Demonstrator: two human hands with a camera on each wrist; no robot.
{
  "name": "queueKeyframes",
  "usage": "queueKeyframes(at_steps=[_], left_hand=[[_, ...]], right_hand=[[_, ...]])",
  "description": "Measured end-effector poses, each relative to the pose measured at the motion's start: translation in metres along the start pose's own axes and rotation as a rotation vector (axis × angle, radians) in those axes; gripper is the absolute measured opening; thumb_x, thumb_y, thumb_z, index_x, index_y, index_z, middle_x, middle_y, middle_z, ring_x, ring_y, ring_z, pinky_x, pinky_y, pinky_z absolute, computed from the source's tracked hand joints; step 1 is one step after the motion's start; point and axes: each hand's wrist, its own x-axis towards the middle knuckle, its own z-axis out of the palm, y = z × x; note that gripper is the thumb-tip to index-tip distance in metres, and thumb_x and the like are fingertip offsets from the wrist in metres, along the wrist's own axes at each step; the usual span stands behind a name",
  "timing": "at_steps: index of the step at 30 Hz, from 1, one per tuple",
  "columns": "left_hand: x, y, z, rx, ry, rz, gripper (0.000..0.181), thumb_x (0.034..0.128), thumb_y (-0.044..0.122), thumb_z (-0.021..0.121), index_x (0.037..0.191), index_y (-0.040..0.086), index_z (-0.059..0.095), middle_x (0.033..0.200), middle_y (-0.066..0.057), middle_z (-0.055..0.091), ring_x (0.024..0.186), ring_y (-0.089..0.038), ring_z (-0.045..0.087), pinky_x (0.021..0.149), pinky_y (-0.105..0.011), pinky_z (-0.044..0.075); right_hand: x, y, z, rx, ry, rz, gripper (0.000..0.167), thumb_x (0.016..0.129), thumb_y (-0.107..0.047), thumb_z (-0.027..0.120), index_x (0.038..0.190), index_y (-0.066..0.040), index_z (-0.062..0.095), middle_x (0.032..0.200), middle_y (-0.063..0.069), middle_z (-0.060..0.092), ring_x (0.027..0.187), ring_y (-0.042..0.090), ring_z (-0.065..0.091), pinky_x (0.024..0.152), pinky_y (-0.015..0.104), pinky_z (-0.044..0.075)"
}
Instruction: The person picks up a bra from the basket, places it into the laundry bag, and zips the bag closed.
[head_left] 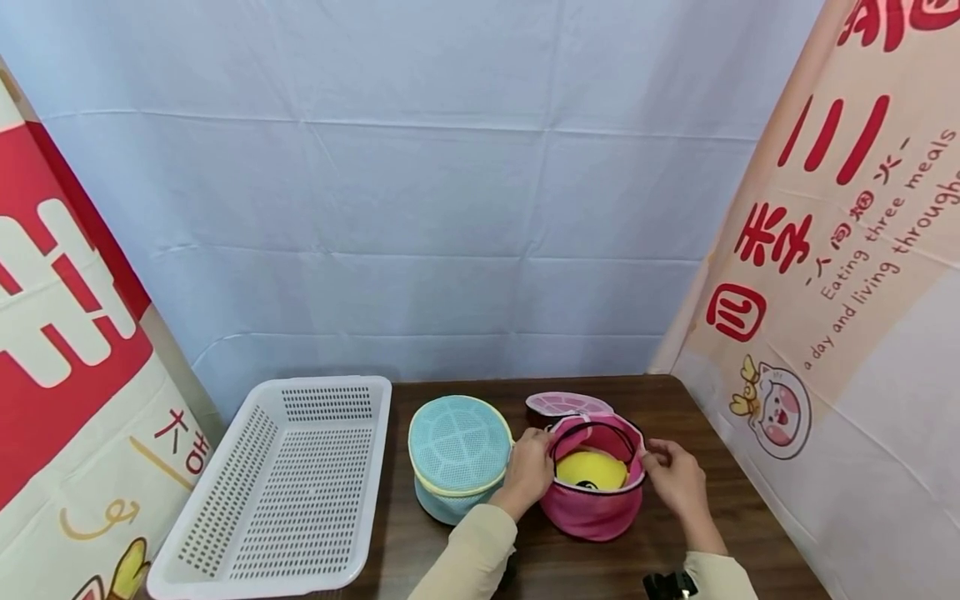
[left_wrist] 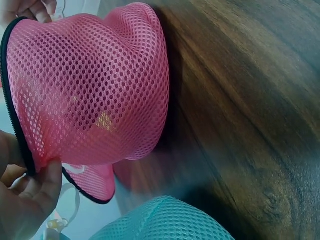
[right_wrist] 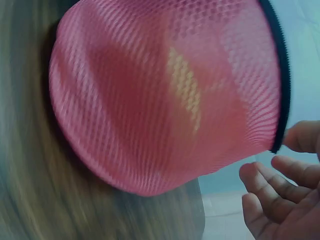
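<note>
A pink mesh laundry bag (head_left: 592, 512) stands upright with its round lid (head_left: 568, 404) folded back. Inside lies a yellow item (head_left: 591, 469) with a black mark, its kind unclear; a dark loop (head_left: 600, 425) shows near the opening. My left hand (head_left: 531, 467) pinches the bag's zippered rim at the left side, thumb against fingers (left_wrist: 47, 185). On the opposite side, my right hand (head_left: 677, 479) holds the rim's edge between thumb and forefinger (right_wrist: 295, 170), where the mesh is drawn to a point. Its other fingers are loosely bent.
Just left of my left hand sits a blue mesh laundry bag (head_left: 459, 442) with yellow trim, its lid on top. Farther left is a white perforated plastic basket (head_left: 381, 467). Both stand on the dark wooden table (head_left: 401, 567), with cloth hangings (head_left: 450, 208) behind and at the sides.
</note>
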Motion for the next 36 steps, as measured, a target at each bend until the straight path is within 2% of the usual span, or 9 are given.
queueKeyframes(at_steps=[7,11,16,21,29,36], left_hand=[[0.000,-0.004,-0.003,0.032,-0.031,0.066,0.034,0.0794,-0.003,0.058,0.111,0.003,0.067,0.107,-0.009,0.060,0.097,-0.019,0.058,0.082,-0.027,0.047],[-0.001,-0.007,-0.003,0.032,-0.024,0.096,0.034,0.0781,-0.004,0.059,0.111,0.002,0.066,0.107,-0.009,0.060,0.098,-0.021,0.057,0.084,-0.029,0.046],[-0.001,-0.008,-0.005,0.040,-0.043,0.113,0.039,0.0763,-0.004,0.059,0.115,0.000,0.064,0.110,-0.012,0.058,0.097,-0.025,0.054,0.085,-0.030,0.044],[-0.002,-0.007,-0.006,0.066,-0.086,0.097,0.045,0.0762,-0.004,0.059,0.121,-0.001,0.060,0.116,-0.013,0.056,0.097,-0.026,0.050,0.086,-0.029,0.042],[-0.001,-0.006,-0.007,0.015,-0.097,0.046,0.045,0.0781,-0.005,0.058,0.123,-0.002,0.059,0.118,-0.013,0.055,0.101,-0.027,0.051,0.088,-0.030,0.042],[-0.001,-0.001,-0.010,0.001,-0.103,0.046,0.045,0.0774,-0.005,0.059,0.122,0.000,0.060,0.116,-0.011,0.056,0.101,-0.025,0.051,0.087,-0.030,0.042]], right_hand=[[0.021,0.007,0.005,-0.031,0.026,-0.107,0.036,0.094,-0.022,0.051,0.114,0.007,0.059,0.106,0.028,0.059,0.097,0.042,0.054,0.081,0.053,0.040],[0.033,0.012,0.005,-0.036,-0.021,-0.128,0.040,0.096,-0.028,0.048,0.115,0.006,0.058,0.107,0.026,0.059,0.098,0.040,0.054,0.081,0.052,0.041],[0.044,0.014,0.006,0.008,-0.100,-0.106,0.048,0.098,-0.036,0.044,0.120,0.005,0.056,0.115,0.027,0.056,0.106,0.042,0.050,0.085,0.053,0.039],[0.056,0.016,0.009,0.063,-0.155,-0.097,0.051,0.098,-0.038,0.043,0.125,0.004,0.053,0.121,0.028,0.053,0.111,0.041,0.047,0.088,0.053,0.037],[0.075,0.013,0.019,0.134,-0.202,-0.084,0.045,0.098,-0.031,0.045,0.125,0.005,0.052,0.118,0.027,0.053,0.105,0.038,0.051,0.085,0.049,0.041],[0.087,0.012,0.026,0.224,-0.306,-0.003,0.045,0.099,-0.025,0.042,0.127,0.010,0.048,0.124,0.030,0.049,0.112,0.040,0.047,0.092,0.049,0.039]])
